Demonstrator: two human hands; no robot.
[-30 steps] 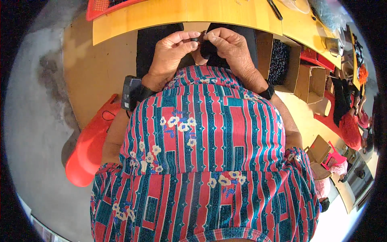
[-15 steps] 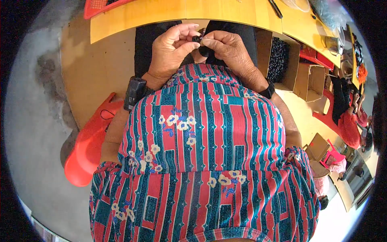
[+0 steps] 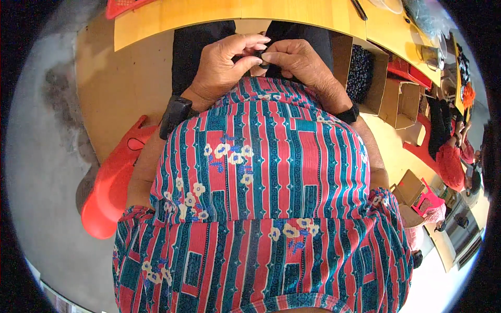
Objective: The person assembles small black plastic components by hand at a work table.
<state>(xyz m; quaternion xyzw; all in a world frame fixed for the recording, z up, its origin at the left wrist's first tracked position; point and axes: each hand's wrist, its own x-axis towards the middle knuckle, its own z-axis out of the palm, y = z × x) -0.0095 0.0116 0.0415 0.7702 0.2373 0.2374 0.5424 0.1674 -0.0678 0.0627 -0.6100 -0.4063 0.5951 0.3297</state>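
Observation:
My left hand (image 3: 225, 67) and my right hand (image 3: 293, 61) meet just above my lap, below the edge of a yellow wooden table (image 3: 219, 14). Between the fingertips of both hands sits a small black part (image 3: 259, 57); its shape is too small to make out. Each wrist wears a black band, the left one (image 3: 175, 116) thicker than the right (image 3: 346, 113). My striped red and teal garment (image 3: 261, 198) fills the lower picture and hides my forearms' lower parts.
An open cardboard box (image 3: 365, 78) with dark small pieces stands to my right, with more cardboard boxes (image 3: 404, 104) beyond. A red plastic stool (image 3: 112, 182) is at my left. Another person in red (image 3: 451, 159) sits far right. A red tray (image 3: 125, 5) lies on the table's left.
Both hands have stayed together on the small black part while their fingers shifted slightly around it. The view has tipped a little, so the table edge sits higher.

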